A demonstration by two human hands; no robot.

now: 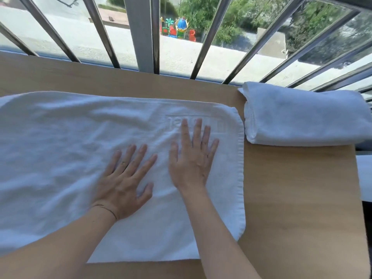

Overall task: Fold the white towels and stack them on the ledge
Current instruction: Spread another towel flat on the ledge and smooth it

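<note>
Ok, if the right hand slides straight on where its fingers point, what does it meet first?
The right hand lies flat on the spread towel, fingers toward the window. Ahead is only towel, then bare ledge; the first obstacle is probably the window bars. The folded towel lies off right.

A spread towel (70,148) lay flat across the left and middle of the ledge (291,198), its right edge stopping short of the ledge's right end. Both hands rested palm-down on the towel's right half, side by side. The left hand (124,178) lay nearer the person, and the right hand (191,158) just beside it and a little farther back, close to the towel's right border. A folded towel (302,119) sat at the ledge's far right corner, just beside the spread towel's far right corner. Behind the ledge stood a row of window bars (100,31); beyond them lay a playground structure (177,27).
</note>
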